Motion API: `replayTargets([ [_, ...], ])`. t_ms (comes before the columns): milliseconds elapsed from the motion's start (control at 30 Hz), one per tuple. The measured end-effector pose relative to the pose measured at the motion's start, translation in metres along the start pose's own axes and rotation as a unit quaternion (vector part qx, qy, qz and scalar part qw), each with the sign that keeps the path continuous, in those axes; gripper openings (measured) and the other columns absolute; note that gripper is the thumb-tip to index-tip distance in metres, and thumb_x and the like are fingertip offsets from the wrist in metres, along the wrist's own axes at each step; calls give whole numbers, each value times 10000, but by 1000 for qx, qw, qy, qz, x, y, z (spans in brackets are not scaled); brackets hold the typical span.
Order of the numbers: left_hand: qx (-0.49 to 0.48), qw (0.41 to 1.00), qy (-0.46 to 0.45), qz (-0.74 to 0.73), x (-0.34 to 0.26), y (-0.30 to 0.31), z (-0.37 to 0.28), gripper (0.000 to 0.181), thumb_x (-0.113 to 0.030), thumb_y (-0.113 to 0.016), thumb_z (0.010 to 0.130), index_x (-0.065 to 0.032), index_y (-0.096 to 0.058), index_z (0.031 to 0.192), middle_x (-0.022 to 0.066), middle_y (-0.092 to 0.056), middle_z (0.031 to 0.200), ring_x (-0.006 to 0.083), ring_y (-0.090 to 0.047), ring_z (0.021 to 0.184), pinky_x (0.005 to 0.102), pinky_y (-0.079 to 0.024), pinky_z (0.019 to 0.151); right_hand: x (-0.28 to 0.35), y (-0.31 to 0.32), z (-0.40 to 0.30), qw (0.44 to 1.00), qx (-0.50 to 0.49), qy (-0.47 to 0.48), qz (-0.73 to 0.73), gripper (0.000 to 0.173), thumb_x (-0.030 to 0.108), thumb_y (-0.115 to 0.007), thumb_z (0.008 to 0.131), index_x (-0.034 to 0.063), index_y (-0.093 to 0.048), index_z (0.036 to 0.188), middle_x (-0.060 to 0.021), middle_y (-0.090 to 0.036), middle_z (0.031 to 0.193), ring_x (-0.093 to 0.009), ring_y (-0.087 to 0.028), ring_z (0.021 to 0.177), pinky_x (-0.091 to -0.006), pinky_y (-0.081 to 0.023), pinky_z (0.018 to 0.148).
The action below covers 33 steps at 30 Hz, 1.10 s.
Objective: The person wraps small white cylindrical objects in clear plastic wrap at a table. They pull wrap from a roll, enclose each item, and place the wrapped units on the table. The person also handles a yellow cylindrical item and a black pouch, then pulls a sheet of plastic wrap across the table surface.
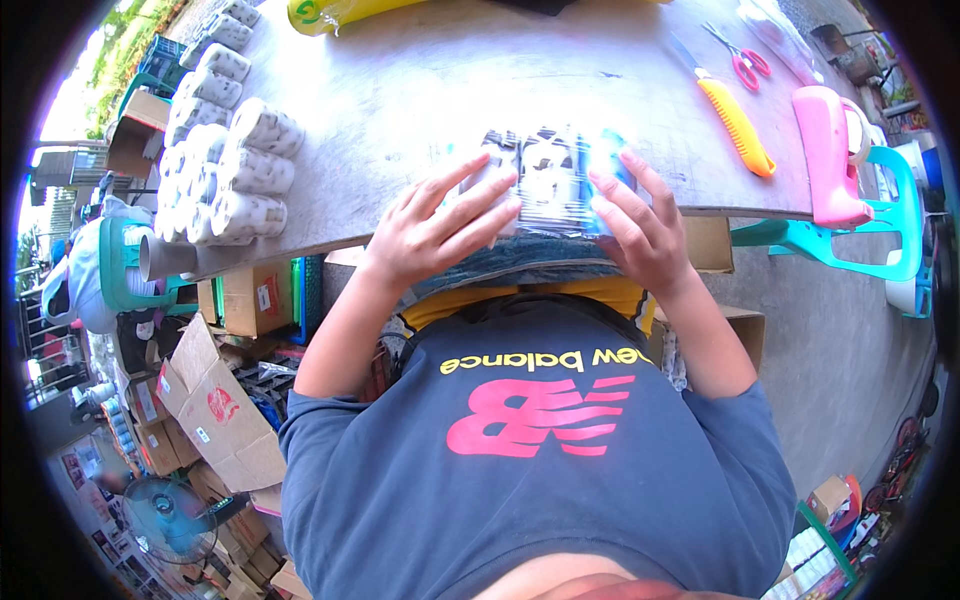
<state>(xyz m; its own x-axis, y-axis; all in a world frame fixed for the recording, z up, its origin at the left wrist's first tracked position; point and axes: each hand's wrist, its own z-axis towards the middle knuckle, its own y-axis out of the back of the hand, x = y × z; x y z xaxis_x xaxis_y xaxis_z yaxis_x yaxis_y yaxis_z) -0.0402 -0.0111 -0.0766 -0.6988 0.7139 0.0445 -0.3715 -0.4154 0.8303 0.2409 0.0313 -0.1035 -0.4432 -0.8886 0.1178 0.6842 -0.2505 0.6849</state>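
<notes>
A plastic-wrapped pack of small printed rolls or cans (550, 180) lies at the near edge of the grey table, between my hands. My left hand (450, 217) rests with spread fingers on the pack's left side. On its right side, over a blue part, my right hand (637, 214) curls its fingers. Stacked white patterned rolls (251, 169) stand at the table's left. Towards the right lie a knife with a yellow handle (731, 120) and red-handled scissors (748, 66). A pink tape dispenser (829, 157) sits at the right edge.
The grey table (360, 112) bears a yellow plastic-wrapped item (352, 13) at its far side. A turquoise stool (900, 217) stands at the right. Cardboard boxes (225, 409) and a fan (169, 517) are at the lower left. A grey tube (166, 259) projects near the table's left corner.
</notes>
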Motion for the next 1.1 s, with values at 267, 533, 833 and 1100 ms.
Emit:
replayTargets([
  [267, -125, 966, 80, -211, 10, 17, 28, 495, -242, -837, 654, -137, -640, 1096, 152, -637, 1124, 308, -640, 965, 380, -517, 815, -10, 34, 50, 962, 9, -93, 257, 509, 217, -800, 705, 127, -590, 1160, -117, -639, 1144, -301, -624, 1008, -377, -531, 811],
  [533, -49, 966, 149, -203, 20, 21, 26, 616, -323, -866, 610, -127, -622, 1141, 159, -536, 1293, 316, -534, 1182, 434, -501, 922, -26, 30, 61, 976, 69, -102, 179, 521, 268, -825, 689, 133, -601, 1139, -133, -610, 1210, -311, -584, 1091, -415, -488, 902],
  [833, -90, 949, 207, -219, 3, 19, 44, 662, -167, -894, 578, -69, -555, 1139, 157, -584, 1173, 286, -580, 1085, 385, -496, 889, -4, 22, 87, 979, 79, -126, 142, 669, 306, -847, 631, 141, -571, 1218, -112, -581, 1187, -327, -560, 1069, -442, -462, 904],
  [1100, -90, 946, 224, -218, 7, 23, 45, 474, -185, -882, 601, -77, -684, 1018, 136, -607, 1103, 273, -600, 1050, 382, -520, 852, -7, 13, 82, 978, 77, -138, 135, 616, 204, -831, 655, 97, -575, 1205, -120, -611, 1034, -309, -591, 961, -383, -496, 799],
])
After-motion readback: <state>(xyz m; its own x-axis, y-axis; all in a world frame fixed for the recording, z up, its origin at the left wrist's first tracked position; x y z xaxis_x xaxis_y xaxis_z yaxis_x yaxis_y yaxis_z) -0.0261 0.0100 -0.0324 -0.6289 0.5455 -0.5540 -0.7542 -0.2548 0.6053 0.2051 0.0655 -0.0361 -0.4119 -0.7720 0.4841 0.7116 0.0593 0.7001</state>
